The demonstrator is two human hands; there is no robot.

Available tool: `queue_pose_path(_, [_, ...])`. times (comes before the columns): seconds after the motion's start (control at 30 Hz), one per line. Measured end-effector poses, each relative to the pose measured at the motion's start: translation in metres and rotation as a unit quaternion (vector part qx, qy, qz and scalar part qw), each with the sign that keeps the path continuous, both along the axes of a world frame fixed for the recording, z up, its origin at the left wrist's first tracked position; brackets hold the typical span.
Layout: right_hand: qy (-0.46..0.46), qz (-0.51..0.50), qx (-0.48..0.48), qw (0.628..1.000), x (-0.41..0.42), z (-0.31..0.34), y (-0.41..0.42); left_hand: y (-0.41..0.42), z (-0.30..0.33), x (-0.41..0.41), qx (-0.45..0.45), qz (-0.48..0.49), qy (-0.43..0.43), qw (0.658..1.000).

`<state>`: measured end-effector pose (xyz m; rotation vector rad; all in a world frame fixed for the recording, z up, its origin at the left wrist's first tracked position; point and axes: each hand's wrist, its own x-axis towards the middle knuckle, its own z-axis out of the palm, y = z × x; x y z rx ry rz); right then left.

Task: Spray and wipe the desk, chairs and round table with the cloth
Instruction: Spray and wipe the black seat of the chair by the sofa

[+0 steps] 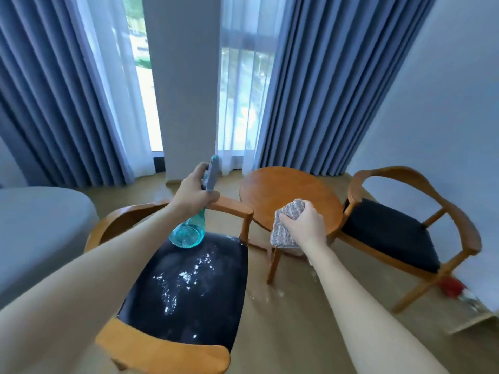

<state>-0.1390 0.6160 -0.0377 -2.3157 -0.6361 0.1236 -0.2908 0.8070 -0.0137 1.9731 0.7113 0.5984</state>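
Observation:
My left hand grips a teal spray bottle by its grey head, held tilted above the near wooden chair. That chair's black seat carries white flecks of spray. My right hand holds a bunched grey cloth over the near edge of the round wooden table. A second wooden chair with a black seat stands to the right of the table.
Blue curtains and sheer white ones hang behind the table, with a grey pillar between the windows. A grey bed edge lies at the left. A red object sits on the floor under the right chair.

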Motion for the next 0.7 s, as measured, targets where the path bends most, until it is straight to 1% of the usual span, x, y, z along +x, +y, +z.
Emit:
queue_pose_path(0.13, [-0.034,0.042,0.039,0.998,-0.010,0.039,0.031,0.008,0.028,-0.020,-0.024,0.033,-0.037,0.998])
queue_pose_path(0.27, [-0.055,0.081,0.084,0.992,-0.012,0.073,0.053,0.020,0.049,-0.028,-0.016,0.061,-0.065,0.996])
queue_pose_path(0.43, [-0.073,0.106,0.164,0.978,0.001,0.104,0.061,0.017,0.074,-0.033,0.001,0.100,-0.092,0.991])
queue_pose_path(0.6, [-0.090,0.174,0.212,0.958,0.028,0.131,0.066,-0.005,0.103,-0.014,0.032,0.151,-0.122,0.981])
queue_pose_path(0.7, [-0.086,0.225,0.234,0.942,0.047,0.147,0.057,-0.027,0.117,0.005,0.046,0.197,-0.155,0.967])
